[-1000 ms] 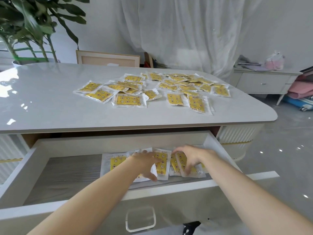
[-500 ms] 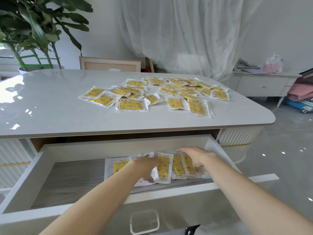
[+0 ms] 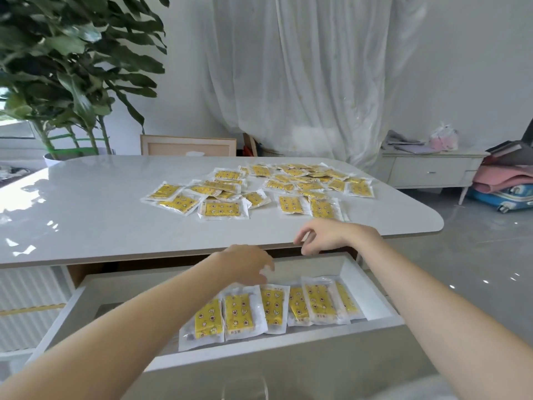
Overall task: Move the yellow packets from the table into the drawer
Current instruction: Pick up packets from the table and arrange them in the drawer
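Observation:
Several yellow packets [image 3: 223,208] in clear wrappers lie scattered across the middle and right of the white table [image 3: 95,215]. Below its front edge the white drawer [image 3: 372,290] stands pulled out, with a row of several yellow packets [image 3: 272,306] lying flat inside at the right. My left hand [image 3: 249,262] hovers above the drawer's back, fingers loosely curled, holding nothing. My right hand [image 3: 326,233] is raised over the table's front edge, fingers relaxed and empty, just short of the nearest packet [image 3: 323,207].
A large potted plant [image 3: 66,82] stands behind the table at left, a wooden chair back [image 3: 187,145] behind its middle. A low white cabinet [image 3: 429,168] and pink and blue bundles [image 3: 507,186] sit at right. The drawer's left half shows bare grey wood.
Both hands have let go of the packets in the drawer and lifted up; the right hand has risen to the table's front edge. The view has tilted upward.

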### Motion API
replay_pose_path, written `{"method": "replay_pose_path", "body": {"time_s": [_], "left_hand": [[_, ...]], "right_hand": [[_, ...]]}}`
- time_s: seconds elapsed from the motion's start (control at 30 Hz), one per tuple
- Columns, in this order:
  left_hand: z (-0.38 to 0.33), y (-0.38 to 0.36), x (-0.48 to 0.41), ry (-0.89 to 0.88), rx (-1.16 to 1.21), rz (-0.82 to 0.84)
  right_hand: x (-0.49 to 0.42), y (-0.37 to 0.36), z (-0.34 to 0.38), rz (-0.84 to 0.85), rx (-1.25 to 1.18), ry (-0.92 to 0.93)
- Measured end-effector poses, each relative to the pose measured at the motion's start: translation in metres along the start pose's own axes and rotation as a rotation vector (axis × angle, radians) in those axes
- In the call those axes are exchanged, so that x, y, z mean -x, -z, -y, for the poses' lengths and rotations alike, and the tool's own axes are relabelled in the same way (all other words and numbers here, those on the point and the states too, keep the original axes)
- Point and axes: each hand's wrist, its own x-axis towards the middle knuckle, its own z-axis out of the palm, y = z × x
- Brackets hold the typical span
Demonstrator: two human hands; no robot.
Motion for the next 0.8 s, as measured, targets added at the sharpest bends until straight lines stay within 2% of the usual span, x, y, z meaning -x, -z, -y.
{"method": "replay_pose_path", "body": {"time_s": [0.2, 0.4, 0.5, 0.63, 0.8], "left_hand": [[0.016, 0.055, 0.004, 0.080, 0.296, -0.201], [0.047, 0.059, -0.015, 0.191, 0.423, -0.353], [0.061, 0.053, -0.034, 0.224, 0.490, -0.417], [0.071, 0.044, -0.060, 0.233, 0.465, -0.456], [0.078, 0.035, -0.092, 0.257, 0.414, -0.514]], "right_hand": [[0.000, 0.025, -0.001, -0.325, -0.113, -0.024], [-0.041, 0.018, -0.016, -0.573, -0.378, -0.229], [-0.064, 0.012, -0.024, -0.624, -0.447, -0.316], [-0.093, 0.010, -0.037, -0.677, -0.364, -0.426], [-0.120, 0.018, -0.048, -0.585, -0.281, -0.615]]}}
